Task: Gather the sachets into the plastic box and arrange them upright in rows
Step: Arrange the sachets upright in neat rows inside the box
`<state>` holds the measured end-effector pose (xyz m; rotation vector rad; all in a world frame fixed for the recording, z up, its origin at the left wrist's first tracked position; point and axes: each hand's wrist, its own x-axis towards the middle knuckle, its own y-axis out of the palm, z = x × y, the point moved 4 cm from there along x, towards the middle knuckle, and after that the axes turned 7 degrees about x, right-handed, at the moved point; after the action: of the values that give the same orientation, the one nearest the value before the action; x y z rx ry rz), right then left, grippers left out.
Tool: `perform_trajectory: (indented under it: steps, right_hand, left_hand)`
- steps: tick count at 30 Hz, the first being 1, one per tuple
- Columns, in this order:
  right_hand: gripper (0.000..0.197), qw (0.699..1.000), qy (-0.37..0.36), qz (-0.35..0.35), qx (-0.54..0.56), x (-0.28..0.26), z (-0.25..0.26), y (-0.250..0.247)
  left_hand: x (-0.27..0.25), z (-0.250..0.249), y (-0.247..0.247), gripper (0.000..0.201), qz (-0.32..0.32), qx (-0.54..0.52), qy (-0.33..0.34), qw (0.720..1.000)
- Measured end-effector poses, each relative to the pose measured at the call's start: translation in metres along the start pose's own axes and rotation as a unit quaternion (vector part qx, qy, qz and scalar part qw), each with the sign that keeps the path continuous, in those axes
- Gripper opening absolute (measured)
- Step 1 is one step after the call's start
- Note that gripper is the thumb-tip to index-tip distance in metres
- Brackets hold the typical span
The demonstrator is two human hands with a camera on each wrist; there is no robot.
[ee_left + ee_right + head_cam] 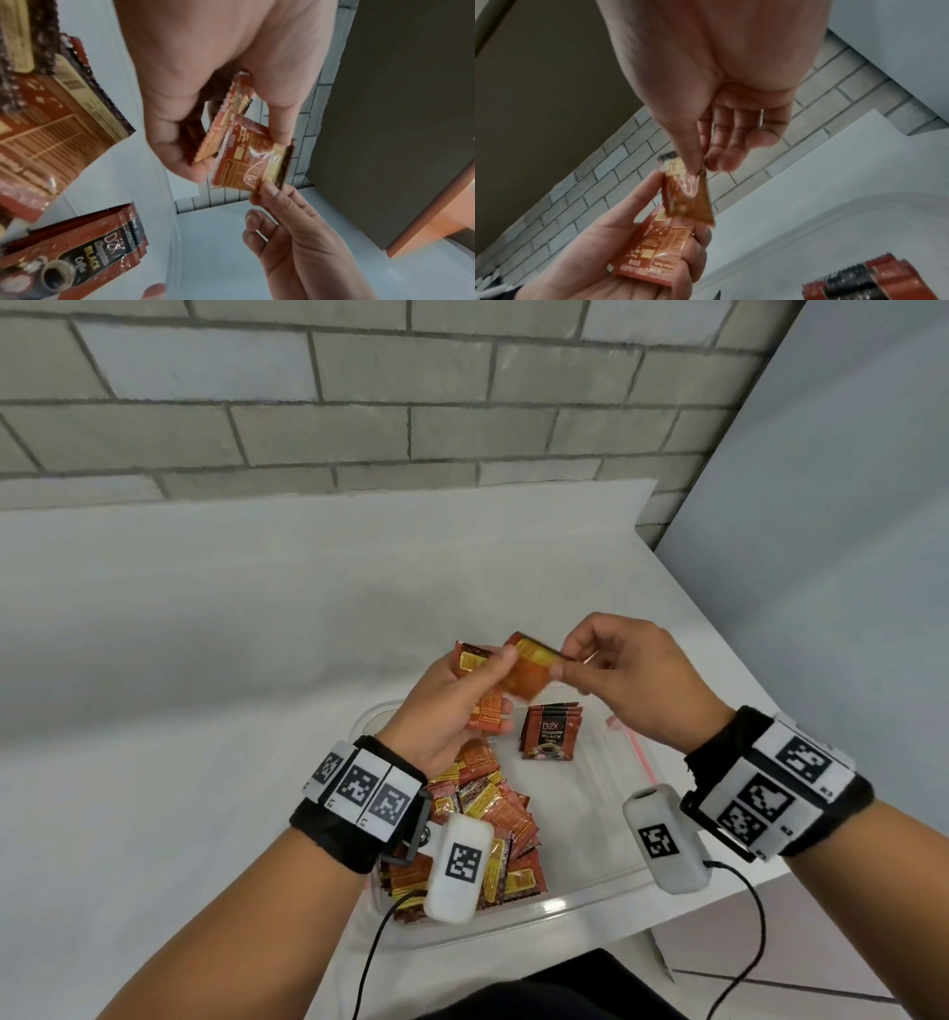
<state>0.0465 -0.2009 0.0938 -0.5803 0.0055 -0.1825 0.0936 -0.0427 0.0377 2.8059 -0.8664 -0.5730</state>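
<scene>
My left hand holds a red-brown sachet above the clear plastic box. My right hand pinches the top corner of a second sachet with thumb and forefinger; its other end lies against my left thumb. In the right wrist view the pinched sachet hangs over the one in my left palm. A few sachets stand upright at the box's far side. A loose pile of sachets fills its left half.
The box sits on a white table near its front right edge. A grey brick wall runs along the table's back. A pink-edged plastic bag lies by the box's right side. Cables hang from my wrist cameras.
</scene>
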Motion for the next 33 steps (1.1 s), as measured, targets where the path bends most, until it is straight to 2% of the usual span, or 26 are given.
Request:
perform_trajectory:
  steps: [2, 3, 7, 11, 13, 16, 18, 22, 26, 29, 33]
  right_hand:
    - [0.020, 0.998, -0.049, -0.037, -0.014, -0.004, 0.004, -0.005]
    - [0.021, 0.996, -0.071, -0.033, -0.035, -0.007, 0.006, -0.004]
    - [0.014, 0.976, -0.142, 0.041, -0.157, -0.019, 0.001, 0.012]
    - [0.018, 0.973, -0.140, 0.086, -0.159, -0.024, -0.005, 0.013]
    - [0.019, 0.979, -0.134, 0.089, -0.128, -0.025, -0.002, 0.009]
    - [0.021, 0.986, -0.111, 0.029, -0.121, -0.018, -0.001, -0.002]
    - [0.027, 0.985, -0.092, 0.017, -0.142, -0.012, -0.001, -0.004]
    - [0.033, 0.987, -0.051, 0.065, -0.135, -0.006, 0.003, 0.002]
    - [0.015, 0.982, -0.003, 0.134, -0.132, -0.002, 0.004, -0.002]
    - [0.010, 0.964, 0.044, 0.171, -0.200, 0.000, -0.008, -0.007]
    - [0.005, 0.912, 0.085, 0.237, -0.323, 0.002, -0.031, 0.007]
  left_hand:
    - [0.001, -0.001, -0.001, 0.055, -0.013, -0.025, -0.002, 1.000]
    - [0.001, -0.001, -0.001, 0.050, -0.011, -0.039, -0.005, 0.999]
    - [-0.001, -0.001, 0.002, 0.033, 0.016, -0.106, 0.004, 0.994]
    - [-0.003, 0.002, 0.003, 0.025, 0.018, -0.069, 0.032, 0.997]
    - [-0.004, 0.003, 0.001, 0.025, 0.012, -0.031, 0.045, 0.998]
    - [-0.005, 0.005, -0.001, 0.026, 0.009, -0.003, 0.047, 0.999]
    - [-0.004, 0.005, 0.001, 0.027, 0.007, 0.007, 0.048, 0.999]
    - [-0.005, 0.004, 0.005, 0.032, 0.013, 0.031, 0.054, 0.998]
    - [-0.004, 0.006, 0.000, 0.032, -0.010, 0.028, 0.044, 0.999]
    - [-0.003, 0.004, -0.012, 0.034, -0.042, 0.007, 0.038, 0.998]
    - [-0.001, 0.003, -0.021, 0.034, -0.043, -0.023, 0.029, 0.998]
